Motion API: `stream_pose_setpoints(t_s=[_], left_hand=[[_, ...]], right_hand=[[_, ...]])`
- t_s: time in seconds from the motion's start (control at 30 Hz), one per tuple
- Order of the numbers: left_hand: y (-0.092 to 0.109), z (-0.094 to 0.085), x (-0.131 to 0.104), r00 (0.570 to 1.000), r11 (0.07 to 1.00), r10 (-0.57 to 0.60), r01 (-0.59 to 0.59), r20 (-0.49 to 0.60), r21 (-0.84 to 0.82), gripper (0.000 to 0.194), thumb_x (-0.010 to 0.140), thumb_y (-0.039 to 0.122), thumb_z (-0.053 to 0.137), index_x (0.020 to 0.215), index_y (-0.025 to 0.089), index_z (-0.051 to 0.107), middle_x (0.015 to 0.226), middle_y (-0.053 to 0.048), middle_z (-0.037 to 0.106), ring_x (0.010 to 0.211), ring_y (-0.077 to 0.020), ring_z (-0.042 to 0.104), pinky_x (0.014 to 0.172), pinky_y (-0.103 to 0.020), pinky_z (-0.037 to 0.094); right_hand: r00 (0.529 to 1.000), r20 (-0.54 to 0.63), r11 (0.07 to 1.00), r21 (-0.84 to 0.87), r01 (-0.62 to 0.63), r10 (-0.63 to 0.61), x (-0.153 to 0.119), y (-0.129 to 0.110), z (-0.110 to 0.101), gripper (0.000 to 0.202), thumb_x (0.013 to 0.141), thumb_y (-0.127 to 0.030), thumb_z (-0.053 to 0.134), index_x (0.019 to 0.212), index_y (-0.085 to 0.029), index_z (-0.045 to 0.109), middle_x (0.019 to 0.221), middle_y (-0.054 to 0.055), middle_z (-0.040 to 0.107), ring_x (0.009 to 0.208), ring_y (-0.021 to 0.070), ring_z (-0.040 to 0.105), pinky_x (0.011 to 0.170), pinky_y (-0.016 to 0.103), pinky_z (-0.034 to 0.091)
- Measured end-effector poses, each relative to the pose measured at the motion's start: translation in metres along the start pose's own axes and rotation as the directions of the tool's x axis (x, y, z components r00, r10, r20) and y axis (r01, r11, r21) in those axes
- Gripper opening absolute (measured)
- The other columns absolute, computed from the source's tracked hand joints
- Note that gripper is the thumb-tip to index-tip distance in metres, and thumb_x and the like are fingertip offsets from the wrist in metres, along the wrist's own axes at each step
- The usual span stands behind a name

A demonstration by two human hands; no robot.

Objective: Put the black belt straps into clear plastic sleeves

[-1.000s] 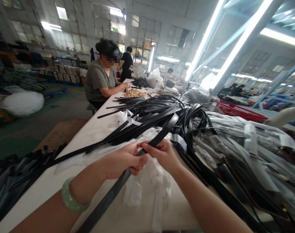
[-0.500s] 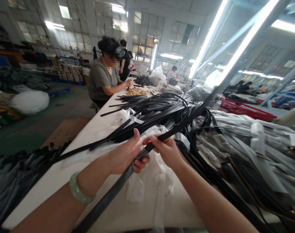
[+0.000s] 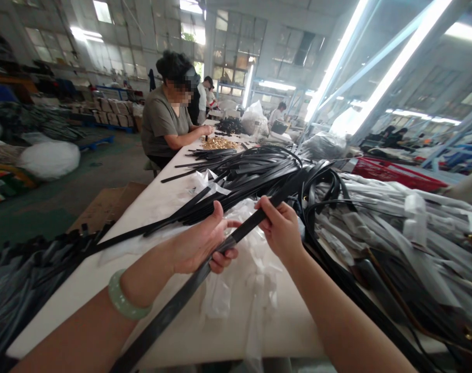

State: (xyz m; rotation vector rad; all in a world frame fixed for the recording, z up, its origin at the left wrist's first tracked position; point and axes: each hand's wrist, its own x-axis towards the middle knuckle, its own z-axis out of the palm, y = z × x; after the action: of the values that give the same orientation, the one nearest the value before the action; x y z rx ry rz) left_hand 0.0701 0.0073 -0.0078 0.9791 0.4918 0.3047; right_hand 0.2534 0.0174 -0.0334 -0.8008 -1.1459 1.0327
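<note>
- Right hand (image 3: 281,228) has moved up the black strap (image 3: 166,313), gripping it; left hand (image 3: 201,246) curls fingers beneath, thumb raised.
- Strap slants above the counter (image 3: 205,342); drawing it along seems underway, needing light left support.
- Beyond, heaped straps (image 3: 259,173).

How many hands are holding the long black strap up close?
2. The left hand curls its lower fingers around the black strap, thumb raised; the right hand grips it farther along. Neither is hidden.
</note>
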Motion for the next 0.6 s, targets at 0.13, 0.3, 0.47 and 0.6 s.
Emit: stream_pose_setpoints(t_s=[0.13, 0.3, 0.47, 0.6], left_hand=[[0.001, 0.001, -0.001, 1.0, 1.0, 0.005, -0.005, 0.004, 0.003, 0.077, 0.07, 0.087, 0.019, 0.115, 0.026, 0.031, 0.07, 0.004, 0.039, 0.049, -0.0076, 0.02, 0.047, -0.02, 0.016], [0.002, 0.001, -0.002, 1.0, 0.999, 0.014, -0.014, 0.011, 0.047, 0.075, 0.072, 0.085, 0.018, 0.114, 0.024, 0.037, 0.071, 0.003, 0.038, 0.051, -0.008, 0.023, 0.047, -0.019, 0.016], [0.003, -0.004, -0.002, 1.0, 1.0, -0.009, 0.009, -0.004, -0.001, 0.075, 0.07, 0.086, 0.015, 0.111, 0.025, 0.035, 0.069, 0.004, 0.039, 0.049, -0.0068, 0.021, 0.046, -0.019, 0.016], [0.002, -0.005, -0.001, 1.0, 1.0, 0.008, -0.008, 0.012, -0.005, 0.076, 0.069, 0.087, 0.016, 0.104, 0.023, 0.039, 0.071, 0.003, 0.04, 0.048, -0.0061, 0.023, 0.045, -0.018, 0.016]], right_hand=[[0.987, 0.158, 0.998, -0.069, 0.01, 0.001, -0.007, 0.002, 0.006, 0.033, 0.08, -0.048, 0.066, 0.07, -0.017, 0.061, 0.05, -0.005, 0.044, 0.042, 0.006, 0.036, 0.038, 0.019, 0.024], [0.94, 0.332, 0.986, -0.167, -0.024, 0.079, -0.018, 0.01, 0.017, 0.036, 0.081, -0.051, 0.063, 0.076, -0.016, 0.065, 0.058, -0.001, 0.054, 0.048, 0.0087, 0.045, 0.043, 0.021, 0.033], [0.993, 0.114, 0.998, -0.062, 0.025, -0.018, -0.007, 0.004, 0.008, 0.037, 0.084, -0.047, 0.062, 0.064, -0.015, 0.06, 0.045, -0.005, 0.041, 0.04, 0.0051, 0.031, 0.039, 0.021, 0.019], [0.916, 0.393, 0.987, -0.162, -0.023, 0.086, -0.015, 0.012, 0.013, 0.035, 0.085, -0.047, 0.06, 0.077, -0.014, 0.066, 0.053, -0.002, 0.052, 0.047, 0.008, 0.041, 0.045, 0.022, 0.031]])
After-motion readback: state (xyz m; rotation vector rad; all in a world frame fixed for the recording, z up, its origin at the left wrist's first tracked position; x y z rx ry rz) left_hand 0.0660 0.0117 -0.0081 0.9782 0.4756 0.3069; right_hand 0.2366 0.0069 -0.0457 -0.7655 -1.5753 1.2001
